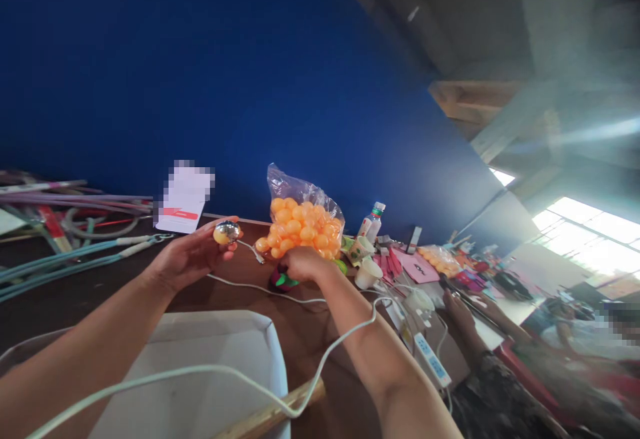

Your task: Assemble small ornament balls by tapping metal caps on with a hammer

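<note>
Left hand [193, 256]: raised off the table, thumb and fingertips pinched on a small round ball, half yellow and half shiny silver [227, 232]. The ball is in the air at the hand's 2 o'clock, in front of the blue wall [200, 59].

Right hand [303, 264]: knuckles up, fingers clenched down over a maroon and green rounded object [284, 284]. The object sits on the dark brown wooden table [100, 292], showing at the hand's 7 o'clock. What it is cannot be made out.

Around the hands:
- Clear plastic bag of orange balls [303, 222] stands just behind the right hand, at its 12 o'clock.
- Long white cable [350, 329] drapes across the right forearm.
- Open white cardboard box [225, 332] lies between the two forearms, at 6 o'clock from the left hand.
- White card with a red stripe [183, 206] leans on the wall, at 11 o'clock from the left hand.
- Pale blue and grey tubes [75, 252] lie at 9 o'clock from the left hand.
- White paper cup [369, 272] is at 3 o'clock from the right hand.
- Clear plastic bottle [373, 219] is at 2 o'clock from the right hand.
- White power strip [433, 359] is at 4 o'clock from the right hand.
- Another person's hand [457, 309] rests on the table beyond the strip.
</note>
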{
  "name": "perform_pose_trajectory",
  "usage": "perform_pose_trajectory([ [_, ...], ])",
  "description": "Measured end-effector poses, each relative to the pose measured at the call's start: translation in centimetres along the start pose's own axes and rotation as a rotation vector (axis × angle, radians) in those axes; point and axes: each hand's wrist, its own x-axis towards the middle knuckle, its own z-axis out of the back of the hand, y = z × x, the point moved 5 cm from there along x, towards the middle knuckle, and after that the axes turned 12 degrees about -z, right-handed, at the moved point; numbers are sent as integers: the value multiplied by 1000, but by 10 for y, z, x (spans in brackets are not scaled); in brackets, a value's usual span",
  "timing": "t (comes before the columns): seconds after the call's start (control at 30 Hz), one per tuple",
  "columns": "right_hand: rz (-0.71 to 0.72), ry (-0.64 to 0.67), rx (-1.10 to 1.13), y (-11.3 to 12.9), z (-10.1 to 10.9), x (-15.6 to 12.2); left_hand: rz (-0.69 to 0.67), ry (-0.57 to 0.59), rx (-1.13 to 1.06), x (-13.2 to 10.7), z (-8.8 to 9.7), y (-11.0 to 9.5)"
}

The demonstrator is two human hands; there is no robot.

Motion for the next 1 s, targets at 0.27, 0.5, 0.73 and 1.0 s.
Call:
perform_pose_trajectory([
  [0.27, 30, -25, 44, -6, 0, -1, 6, -53, 22, 1, 2, 2],
  [0.5, 64, -84, 117, -17, 2, -14, 7, -89, 16, 1, 0, 2],
  [0.73, -97, -435, 517, -29, 30, -32, 12, -195, 34, 1, 0, 2],
  [1.0, 147, -322, 1541, 31, 47, -27, -57, -338, 16, 2, 10, 0],
])
